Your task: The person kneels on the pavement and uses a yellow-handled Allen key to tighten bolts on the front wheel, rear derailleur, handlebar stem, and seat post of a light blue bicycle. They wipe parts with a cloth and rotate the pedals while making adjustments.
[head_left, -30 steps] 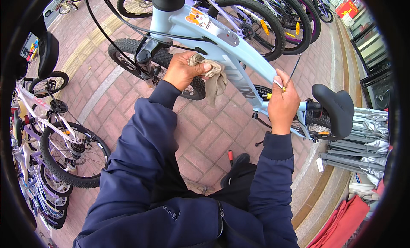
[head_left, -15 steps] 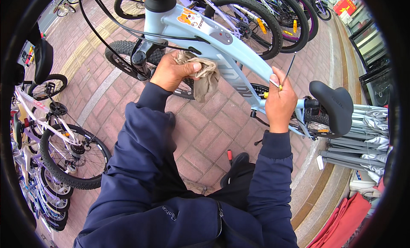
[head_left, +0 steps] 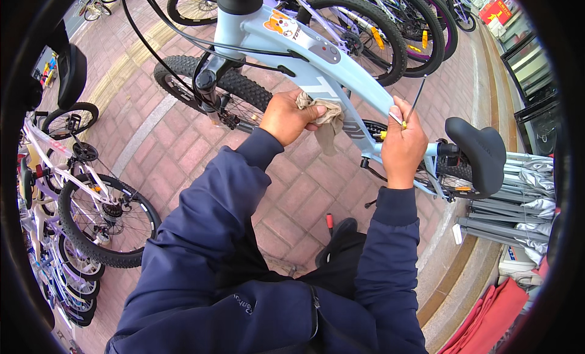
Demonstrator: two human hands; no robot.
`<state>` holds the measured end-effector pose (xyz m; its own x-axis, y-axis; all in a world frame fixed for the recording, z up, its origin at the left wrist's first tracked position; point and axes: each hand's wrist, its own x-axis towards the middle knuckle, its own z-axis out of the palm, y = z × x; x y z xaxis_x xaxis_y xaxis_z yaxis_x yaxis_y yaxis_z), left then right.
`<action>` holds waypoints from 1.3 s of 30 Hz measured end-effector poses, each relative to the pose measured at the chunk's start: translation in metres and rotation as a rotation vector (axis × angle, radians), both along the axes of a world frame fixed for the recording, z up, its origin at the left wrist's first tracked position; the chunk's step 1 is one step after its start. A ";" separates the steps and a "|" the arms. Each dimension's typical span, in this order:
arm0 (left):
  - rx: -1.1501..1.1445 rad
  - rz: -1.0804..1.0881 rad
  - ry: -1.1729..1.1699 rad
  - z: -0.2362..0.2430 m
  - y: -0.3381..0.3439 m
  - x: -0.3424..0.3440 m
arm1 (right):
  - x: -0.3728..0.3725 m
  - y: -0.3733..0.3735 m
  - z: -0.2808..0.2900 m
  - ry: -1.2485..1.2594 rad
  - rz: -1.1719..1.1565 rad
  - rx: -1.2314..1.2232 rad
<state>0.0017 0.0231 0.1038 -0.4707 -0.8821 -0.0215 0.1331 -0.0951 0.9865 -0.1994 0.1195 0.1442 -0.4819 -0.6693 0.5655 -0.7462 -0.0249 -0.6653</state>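
Note:
A pale blue bicycle frame slants across in front of me, with a black saddle at its right end. My left hand is closed on a crumpled beige rag, pressed against the lower side of the down tube over its grey lettering. At the rear of the top tube, my right hand is closed around thin-shafted tools with yellow parts, which look like screwdrivers. One dark shaft points up and away; a shorter silver one shows by the thumb. The palm side of this hand is hidden.
Several bicycles stand along the far side, one with a knobby tyre; more crowd the left, including a pink bike. A red-and-black handle is on the brick paving by my shoe. Folded grey metal frames and red fabric lie at right.
My left hand has slid the rag rightward and down along the down tube. My right hand keeps its grip by the top tube. The view has shifted slightly.

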 end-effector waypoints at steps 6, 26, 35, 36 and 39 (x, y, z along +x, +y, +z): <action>-0.216 0.244 0.169 0.015 -0.008 0.032 | -0.004 0.001 0.000 0.025 -0.001 0.018; -0.368 0.437 0.107 0.010 -0.006 0.023 | -0.008 0.001 -0.002 0.077 0.020 0.008; -0.187 0.223 0.039 -0.019 0.005 -0.009 | -0.004 0.001 0.000 0.045 0.035 0.014; -0.177 0.173 -0.079 -0.023 0.004 -0.012 | -0.003 0.002 0.000 0.051 0.026 0.021; -0.148 0.150 -0.008 -0.040 0.007 -0.026 | 0.000 0.001 0.001 0.065 0.013 0.027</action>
<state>-0.0243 0.0302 0.0641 -0.3344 -0.9360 0.1101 0.1274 0.0709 0.9893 -0.1997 0.1208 0.1456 -0.4362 -0.6907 0.5767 -0.7874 -0.0171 -0.6162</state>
